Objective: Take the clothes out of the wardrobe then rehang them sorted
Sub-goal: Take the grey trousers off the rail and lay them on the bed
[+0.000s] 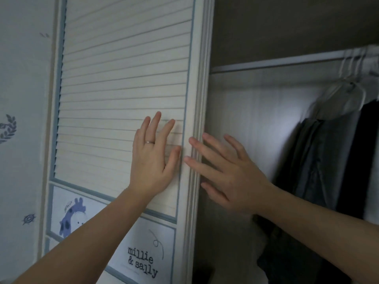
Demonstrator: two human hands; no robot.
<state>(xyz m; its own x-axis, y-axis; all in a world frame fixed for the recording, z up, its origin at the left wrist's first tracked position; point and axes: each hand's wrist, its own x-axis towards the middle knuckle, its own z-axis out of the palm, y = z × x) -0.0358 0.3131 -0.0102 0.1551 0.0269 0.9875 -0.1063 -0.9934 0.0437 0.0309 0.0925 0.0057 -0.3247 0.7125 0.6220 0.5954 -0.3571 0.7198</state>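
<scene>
A white louvred wardrobe door (123,78) with blue trim fills the left half of the view. My left hand (152,158), wearing a ring, lies flat and open on its slats near the right edge. My right hand (227,173) is open too, fingers spread, fingertips touching the door's right edge. To the right the wardrobe interior is open. A pale rail (276,62) runs across it. Grey and dark clothes (328,160) hang on white hangers (352,64) at the far right of the rail.
The door's lower panels carry a blue giraffe picture (71,216) and the words "millie & sally" (143,263). A patterned wall (20,119) stands left of the door. The left stretch of the rail is bare, with the white back panel (256,119) behind it.
</scene>
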